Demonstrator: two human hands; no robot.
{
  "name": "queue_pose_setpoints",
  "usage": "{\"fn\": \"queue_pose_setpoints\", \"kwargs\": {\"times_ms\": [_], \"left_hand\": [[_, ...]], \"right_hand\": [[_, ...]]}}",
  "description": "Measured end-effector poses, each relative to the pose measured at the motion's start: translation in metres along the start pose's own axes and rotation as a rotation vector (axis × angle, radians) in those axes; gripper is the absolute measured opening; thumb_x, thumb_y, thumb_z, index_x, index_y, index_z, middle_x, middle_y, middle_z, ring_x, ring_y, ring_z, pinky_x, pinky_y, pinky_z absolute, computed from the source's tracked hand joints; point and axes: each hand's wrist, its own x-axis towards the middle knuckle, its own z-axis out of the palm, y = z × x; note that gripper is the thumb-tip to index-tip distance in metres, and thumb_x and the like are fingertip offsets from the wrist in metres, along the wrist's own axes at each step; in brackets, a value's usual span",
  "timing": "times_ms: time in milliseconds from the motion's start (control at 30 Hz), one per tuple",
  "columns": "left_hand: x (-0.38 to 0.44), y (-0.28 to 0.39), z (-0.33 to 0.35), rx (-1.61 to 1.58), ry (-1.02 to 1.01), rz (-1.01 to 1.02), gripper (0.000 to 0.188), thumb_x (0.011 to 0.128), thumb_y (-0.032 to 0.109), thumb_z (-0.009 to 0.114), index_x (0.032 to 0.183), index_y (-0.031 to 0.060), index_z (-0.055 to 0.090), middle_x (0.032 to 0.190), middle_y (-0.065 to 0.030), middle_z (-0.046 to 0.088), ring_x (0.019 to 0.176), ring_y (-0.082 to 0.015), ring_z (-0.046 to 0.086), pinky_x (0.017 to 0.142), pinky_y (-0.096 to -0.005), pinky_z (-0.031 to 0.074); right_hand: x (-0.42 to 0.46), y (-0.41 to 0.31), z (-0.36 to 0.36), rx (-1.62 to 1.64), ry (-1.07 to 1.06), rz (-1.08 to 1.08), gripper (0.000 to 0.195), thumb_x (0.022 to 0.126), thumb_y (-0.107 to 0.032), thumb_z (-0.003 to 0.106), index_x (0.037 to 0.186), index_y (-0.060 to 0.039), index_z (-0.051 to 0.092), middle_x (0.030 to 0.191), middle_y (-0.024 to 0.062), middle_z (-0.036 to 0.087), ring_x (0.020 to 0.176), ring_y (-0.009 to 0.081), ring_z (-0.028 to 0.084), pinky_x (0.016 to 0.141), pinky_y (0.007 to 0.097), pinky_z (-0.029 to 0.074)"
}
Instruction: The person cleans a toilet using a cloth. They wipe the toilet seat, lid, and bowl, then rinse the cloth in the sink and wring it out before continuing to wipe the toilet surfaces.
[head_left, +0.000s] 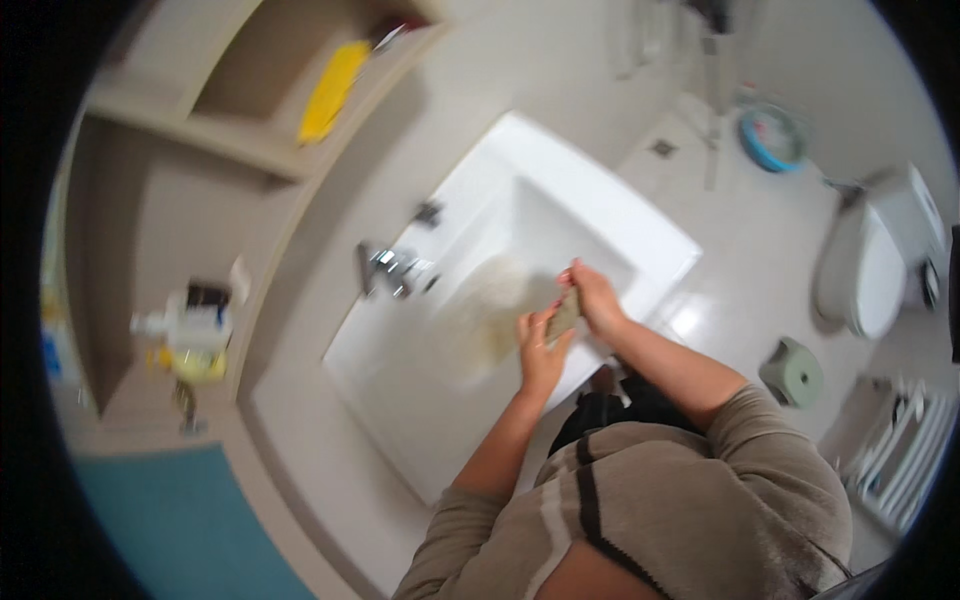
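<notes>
My left hand (541, 356) and my right hand (597, 300) are close together over the near side of a white washbasin (637, 202). Both are closed on a bunched olive-brown cloth (564, 319), which stretches between them; motion blur hides its exact kind. Below and to the left of the hands, the basin holds cloudy, brownish water (480, 322). A chrome faucet (394, 266) is mounted on the basin's far rim, with a small dark fitting (429, 214) beside it.
Wall shelves (277, 217) at the left carry bottles (199, 330) and a yellow item (334, 94). On the floor to the right are a blue basin (771, 139), a white toilet (862, 277) and a green stool (793, 373). A white rack (904, 450) stands at the lower right.
</notes>
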Motion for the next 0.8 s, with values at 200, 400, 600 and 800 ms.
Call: {"fn": "queue_pose_setpoints", "kwargs": {"times_ms": [200, 400, 600, 800], "left_hand": [[0.004, 0.046, 0.031, -0.485, -0.213, -0.19, 0.03, 0.096, 0.02, 0.051, 0.116, -0.0027, 0.053, 0.102, -0.0114, 0.058, 0.084, -0.0189, 0.058, 0.079, -0.0314, 0.047], [-0.004, 0.091, 0.088, -0.58, -0.501, -0.259, 0.037, 0.1, 0.032, 0.037, 0.11, -0.0009, 0.053, 0.086, -0.0067, 0.06, 0.069, -0.0145, 0.057, 0.066, -0.0283, 0.047], [-0.015, 0.134, 0.133, -0.418, -0.633, -0.11, 0.034, 0.097, 0.031, 0.047, 0.108, -0.0007, 0.053, 0.101, -0.0121, 0.053, 0.088, -0.022, 0.055, 0.077, -0.0326, 0.044], [-0.021, 0.216, 0.218, -0.23, -0.639, 0.256, 0.025, 0.092, 0.022, 0.059, 0.102, -0.0009, 0.059, 0.102, -0.012, 0.049, 0.092, -0.0233, 0.051, 0.082, -0.0349, 0.043]], "right_hand": [[-0.048, -0.025, -0.057, -0.283, 0.071, -0.288, 0.038, 0.099, -0.039, 0.041, 0.105, -0.0056, 0.059, 0.087, 0.0053, 0.057, 0.082, 0.0149, 0.054, 0.075, 0.0306, 0.046], [-0.127, -0.039, -0.117, -0.334, 0.375, -0.458, 0.035, 0.092, -0.02, 0.057, 0.121, -0.0026, 0.05, 0.105, 0.0101, 0.057, 0.092, 0.0186, 0.056, 0.083, 0.0308, 0.047], [-0.161, -0.051, -0.182, -0.217, 0.426, -0.424, 0.028, 0.089, -0.009, 0.059, 0.115, -0.0019, 0.05, 0.097, 0.0048, 0.057, 0.088, 0.0135, 0.055, 0.075, 0.0268, 0.048], [-0.209, -0.093, -0.26, -0.456, 0.611, -0.592, 0.03, 0.08, -0.008, 0.062, 0.109, -0.0034, 0.054, 0.096, 0.0159, 0.059, 0.092, 0.0307, 0.058, 0.082, 0.037, 0.046]]}}
